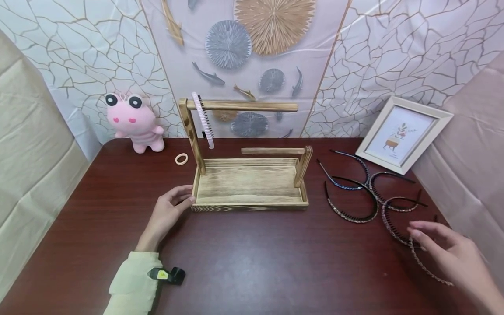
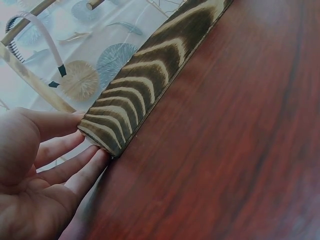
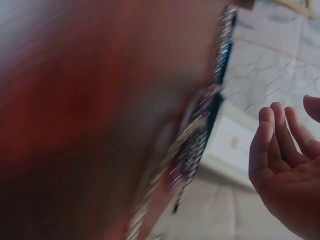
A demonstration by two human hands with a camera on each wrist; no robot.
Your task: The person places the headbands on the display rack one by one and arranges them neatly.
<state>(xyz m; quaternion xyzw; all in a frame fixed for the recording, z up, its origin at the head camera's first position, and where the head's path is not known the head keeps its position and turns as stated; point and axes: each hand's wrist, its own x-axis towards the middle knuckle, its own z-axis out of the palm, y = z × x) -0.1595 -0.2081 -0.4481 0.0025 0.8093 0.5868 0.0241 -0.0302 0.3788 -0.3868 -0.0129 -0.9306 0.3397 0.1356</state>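
A wooden stand (image 1: 252, 205) has a shallow tray base, a long upper bar and a shorter lower bar. My left hand (image 1: 168, 210) holds the tray's front left corner, thumb at the front edge and fingers against the end. A pale pink toothed headband (image 1: 204, 120) hangs at the left of the upper bar. On the right, my right hand (image 1: 449, 249) hovers above a beaded headband (image 1: 427, 267), partly covering it. In the right wrist view its fingers (image 3: 280, 135) are loosely bent with nothing between them. Several other dark toothed headbands (image 1: 348, 216) lie nearby, some overlapping.
A pink plush toy (image 1: 135, 122) stands at the back left, near a small wooden ring (image 1: 181, 159). A framed picture (image 1: 405, 133) leans at the back right. Patterned cloth (image 1: 98, 48) hangs behind the dark red table (image 1: 236, 267).
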